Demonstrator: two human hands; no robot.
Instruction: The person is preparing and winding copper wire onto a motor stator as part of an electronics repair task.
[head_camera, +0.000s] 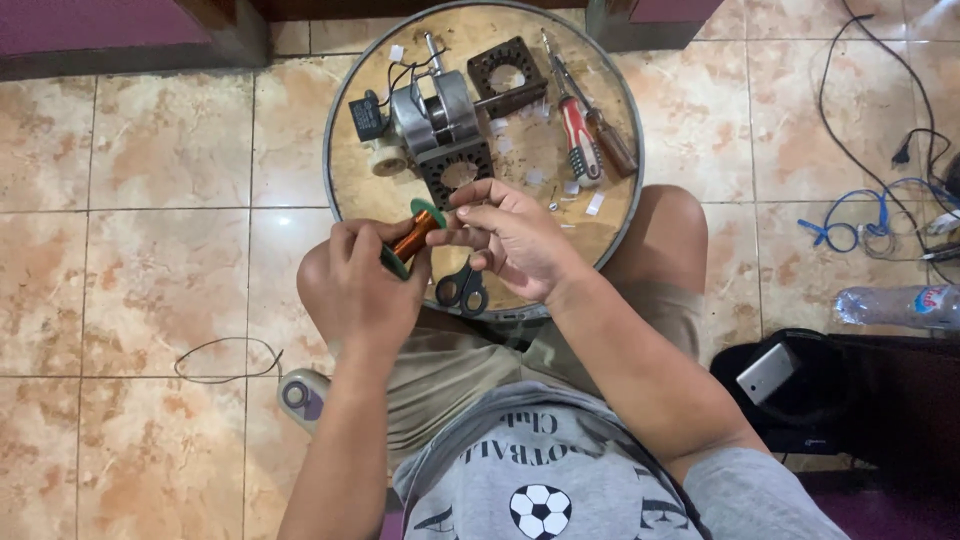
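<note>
Two hands (365, 285) (510, 240), one copper coil (413, 238)

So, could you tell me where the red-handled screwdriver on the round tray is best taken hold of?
Probably by its ribbed red and grey handle, coming from above: the red-handled screwdriver lies flat on the round tray, handle end nearer the person. A brown-handled screwdriver lies close along its right, so fingers would close more freely from the left.

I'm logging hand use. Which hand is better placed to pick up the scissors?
Probably the right hand: it sits just above the scissors, fingertips only at the copper spool, which the left hand grips.
</note>
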